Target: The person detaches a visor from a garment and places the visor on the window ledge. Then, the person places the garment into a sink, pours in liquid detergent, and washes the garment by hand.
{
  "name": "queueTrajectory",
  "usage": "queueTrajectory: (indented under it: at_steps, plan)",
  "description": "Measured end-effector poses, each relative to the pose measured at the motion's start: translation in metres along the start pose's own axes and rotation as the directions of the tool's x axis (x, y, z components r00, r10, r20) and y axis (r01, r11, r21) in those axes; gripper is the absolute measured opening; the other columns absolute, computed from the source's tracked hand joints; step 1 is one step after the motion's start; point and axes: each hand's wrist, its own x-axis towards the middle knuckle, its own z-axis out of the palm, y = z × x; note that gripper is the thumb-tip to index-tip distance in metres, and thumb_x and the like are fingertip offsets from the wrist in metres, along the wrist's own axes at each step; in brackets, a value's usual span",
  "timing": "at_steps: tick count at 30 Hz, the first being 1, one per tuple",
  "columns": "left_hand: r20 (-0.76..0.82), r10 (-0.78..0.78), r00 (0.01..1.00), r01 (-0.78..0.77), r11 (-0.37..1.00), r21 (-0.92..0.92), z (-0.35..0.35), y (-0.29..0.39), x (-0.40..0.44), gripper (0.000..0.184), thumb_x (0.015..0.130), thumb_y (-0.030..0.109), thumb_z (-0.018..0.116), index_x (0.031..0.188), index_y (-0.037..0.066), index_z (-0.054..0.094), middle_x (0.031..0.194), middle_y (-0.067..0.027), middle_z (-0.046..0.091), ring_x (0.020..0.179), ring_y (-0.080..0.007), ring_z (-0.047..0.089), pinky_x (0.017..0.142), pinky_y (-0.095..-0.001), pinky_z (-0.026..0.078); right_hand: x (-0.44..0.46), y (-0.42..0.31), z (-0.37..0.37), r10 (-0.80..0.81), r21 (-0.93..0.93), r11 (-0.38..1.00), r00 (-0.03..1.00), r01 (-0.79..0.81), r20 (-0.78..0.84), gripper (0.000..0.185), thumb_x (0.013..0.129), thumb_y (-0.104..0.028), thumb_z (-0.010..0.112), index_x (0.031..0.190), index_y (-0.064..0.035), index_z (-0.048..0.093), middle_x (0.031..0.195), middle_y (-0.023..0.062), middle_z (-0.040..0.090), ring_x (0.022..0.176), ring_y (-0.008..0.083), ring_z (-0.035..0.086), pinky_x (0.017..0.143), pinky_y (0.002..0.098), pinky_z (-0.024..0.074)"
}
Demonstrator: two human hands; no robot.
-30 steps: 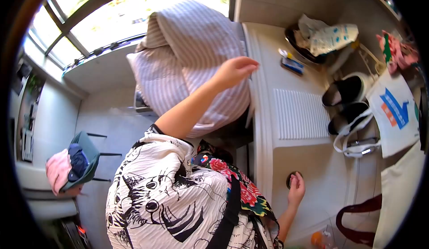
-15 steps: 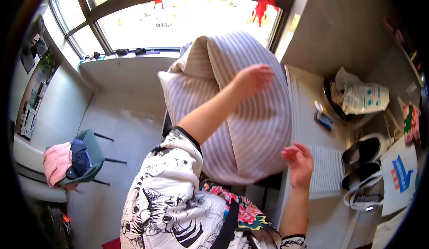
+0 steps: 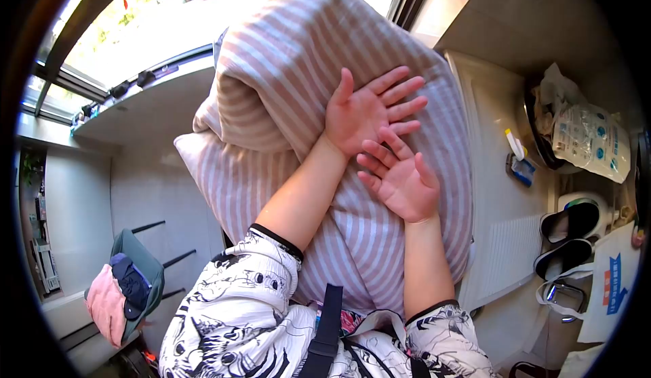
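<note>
A bulky bundle of striped bedding [image 3: 271, 59], pinkish-beige and pale, stands heaped in front of my body, with a thick fold at its upper left. Over its middle, my left hand [image 3: 369, 113] is palm up with the fingers spread, holding nothing. Just below it, my right hand [image 3: 405, 187] also faces palm up, open and without anything in it. Its fingertips overlap the lower edge of my left hand in view; whether the two hands touch, I cannot tell. What supports the bundle is mostly hidden beneath it.
Windows [image 3: 156, 18] run behind the bundle. On the right, a pale ribbed surface [image 3: 498, 256] holds a blue-labelled item [image 3: 522, 170], a bowl with a plastic package [image 3: 590, 137], dark shoes [image 3: 568, 222] and a white bag [image 3: 610, 283]. A green chair [image 3: 150, 259] with clothes stands left.
My hands have come close together and turned palm up over the bundle; the right moved inward from its right side. The view has shifted, so the bundle looks larger and nearer.
</note>
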Motion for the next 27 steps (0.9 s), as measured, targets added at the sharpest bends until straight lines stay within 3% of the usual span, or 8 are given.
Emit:
queueTrajectory:
  at_steps: [7,11,13,14,16,17,20,27]
  plan:
    - [-0.167,0.048,0.985,0.018,0.926,0.377,0.005,-0.007,-0.006,0.062,0.096,0.044,0.038,0.142,0.005,0.022,0.143,-0.0207,0.033,0.121,-0.0364,0.047,0.097,-0.0499,0.043,-0.022,-0.003,0.002,-0.01,-0.39,0.921,0.996,-0.026,-0.09,0.051,0.096,-0.023,0.044,0.139,-0.0021,0.028,0.132,0.0202,0.044,0.114,0.0338,0.051,0.096,0.0435,0.0438]
    - [-0.329,0.269,0.905,0.117,0.586,0.802,0.014,-0.028,-0.002,0.034,0.096,0.021,0.044,0.126,0.005,0.047,0.121,-0.0174,0.055,0.095,-0.0261,0.064,0.078,-0.0365,0.055,-0.043,0.016,0.013,-0.272,-0.744,0.668,0.936,0.015,-0.225,0.036,0.092,-0.007,0.047,0.127,-0.0016,0.046,0.117,0.0179,0.055,0.101,0.0322,0.058,0.087,0.0387,0.0489]
    - [0.075,0.2,0.977,0.009,-0.391,0.921,0.027,-0.027,0.002,0.024,0.092,0.016,0.048,0.113,0.008,0.058,0.114,-0.0132,0.059,0.09,-0.0221,0.065,0.074,-0.0345,0.054,-0.06,0.014,0.025,-0.457,-0.883,-0.451,0.816,0.131,0.354,0.026,0.082,0.004,0.052,0.104,-0.0046,0.062,0.096,0.014,0.063,0.087,0.0295,0.062,0.079,0.0358,0.0511]
    - [0.271,0.159,0.949,-0.067,-0.74,0.669,0.036,-0.027,0.008,0.018,0.086,0.013,0.053,0.101,0.013,0.063,0.109,-0.0046,0.062,0.093,-0.0184,0.063,0.078,-0.0337,0.051,-0.069,0.012,0.034,-0.429,-0.818,-0.561,0.8,0.128,0.419,0.023,0.078,0.005,0.054,0.095,-0.006,0.065,0.088,0.0123,0.063,0.083,0.0281,0.062,0.076,0.0351,0.0513]
    - [0.543,0.034,0.839,-0.221,-0.89,0.398,0.073,-0.032,0.042,0.019,0.083,0.014,0.055,0.099,0.015,0.063,0.109,-0.0009,0.062,0.098,-0.0181,0.06,0.083,-0.0341,0.049,-0.077,0.001,0.051,-0.338,-0.662,-0.733,0.759,0.158,0.556,0.025,0.071,0.005,0.059,0.09,-0.0102,0.066,0.088,0.0087,0.063,0.083,0.0247,0.061,0.075,0.0346,0.0514]
    - [0.717,-0.14,0.683,-0.291,-0.952,0.092,0.077,-0.04,0.055,0.02,0.079,0.015,0.058,0.098,0.017,0.063,0.108,0.0028,0.061,0.103,-0.0178,0.058,0.087,-0.0345,0.046,-0.072,-0.003,0.062,-0.333,-0.658,-0.736,0.762,0.158,0.555,0.025,0.071,0.005,0.059,0.09,-0.0102,0.066,0.088,0.0087,0.063,0.083,0.0247,0.061,0.075,0.0346,0.0514]
    - [0.757,-0.348,0.552,-0.42,-0.901,-0.108,0.037,-0.052,0.087,0.019,0.075,0.018,0.06,0.093,0.02,0.063,0.109,0.0063,0.061,0.109,-0.0144,0.053,0.094,-0.034,0.04,-0.041,-0.015,0.079,-0.227,-0.408,-0.892,0.587,0.194,0.777,0.028,0.069,0.002,0.061,0.092,-0.0135,0.065,0.105,0.0055,0.057,0.102,0.0276,0.053,0.081,0.0376,0.0484]
    - [0.738,-0.158,0.656,-0.285,-0.957,0.049,-0.026,-0.031,0.076,0.01,0.07,0.022,0.058,0.079,0.02,0.057,0.094,0.0031,0.059,0.091,-0.0155,0.054,0.083,-0.0347,0.04,-0.023,0.0,0.014,-0.283,-0.4,-0.915,0.783,-0.047,0.554,0.032,0.07,-0.003,0.059,0.097,-0.0192,0.066,0.113,0.0057,0.055,0.11,0.0285,0.047,0.094,0.0423,0.0384]
